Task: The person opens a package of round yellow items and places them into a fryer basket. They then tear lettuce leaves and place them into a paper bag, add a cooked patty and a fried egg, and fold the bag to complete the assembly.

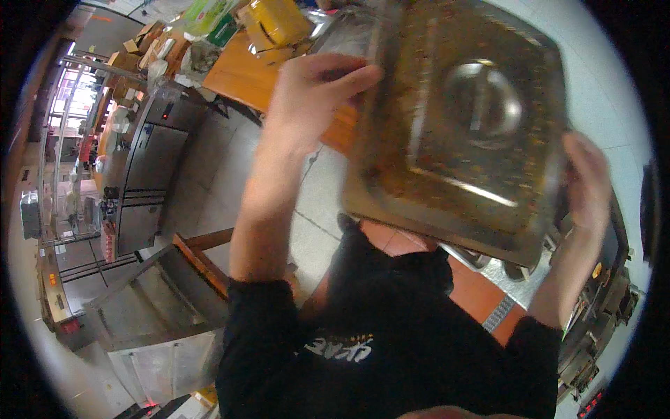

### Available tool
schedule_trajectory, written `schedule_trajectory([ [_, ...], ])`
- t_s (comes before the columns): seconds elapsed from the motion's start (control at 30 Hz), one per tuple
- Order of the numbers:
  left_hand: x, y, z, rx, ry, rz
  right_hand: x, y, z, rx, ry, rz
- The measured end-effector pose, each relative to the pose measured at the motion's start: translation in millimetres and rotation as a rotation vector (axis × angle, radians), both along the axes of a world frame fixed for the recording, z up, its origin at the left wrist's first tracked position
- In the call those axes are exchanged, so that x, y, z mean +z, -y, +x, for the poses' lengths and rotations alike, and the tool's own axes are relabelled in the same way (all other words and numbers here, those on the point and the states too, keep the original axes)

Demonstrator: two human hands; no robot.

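Note:
Up in front of me, a rectangular steel food pan lid (391,167) is tilted toward my view. It has a round recessed grip in its middle, and its surface looks brownish and speckled. On its left edge, my left hand (310,98) pinches the rim with curled fingers. The opposite edge is gripped by my right hand (587,174), whose fingertips are partly hidden by the lid. The picture is slightly blurred here, and whatever lies behind the lid is covered.
A wooden table (234,73) stands ahead on the left, with a yellow container (276,22) and bags on it. Steel cabinets (150,164) line the left side. Low on the left is a wood-edged metal unit (150,297). A steel counter (509,276) lies at right.

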State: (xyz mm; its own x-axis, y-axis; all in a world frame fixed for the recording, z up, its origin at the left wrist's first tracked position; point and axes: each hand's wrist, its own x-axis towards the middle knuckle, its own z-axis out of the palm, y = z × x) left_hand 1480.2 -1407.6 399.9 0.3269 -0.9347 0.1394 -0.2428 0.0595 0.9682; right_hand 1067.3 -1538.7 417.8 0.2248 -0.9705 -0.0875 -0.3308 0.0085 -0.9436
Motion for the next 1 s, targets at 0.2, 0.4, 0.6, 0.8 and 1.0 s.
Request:
schedule_trajectory([
  [0.2, -8.2, -128.2, 201.0, 0.186, 0.045, 0.481, -109.3, -90.6, 254.5, 0.275, 0.200, 0.369],
  [0.4, -100.1, -172.7, 356.4, 0.378, 0.024, 0.689, -208.0, -140.5, 428.6, 0.341, 0.315, 0.618],
  [0.6, -217.3, -137.6, 463.6, 0.303, 0.162, 0.693, -288.1, -127.5, 527.7, 0.283, 0.271, 0.556],
  [0.8, -308.5, -32.4, 529.2, 0.303, 0.002, 0.611, -348.8, -75.8, 584.3, 0.142, 0.085, 0.487],
  [1.0, -347.7, 27.7, 560.9, 0.296, -0.127, 0.546, -376.8, -34.8, 623.5, -0.015, -0.091, 0.286],
])
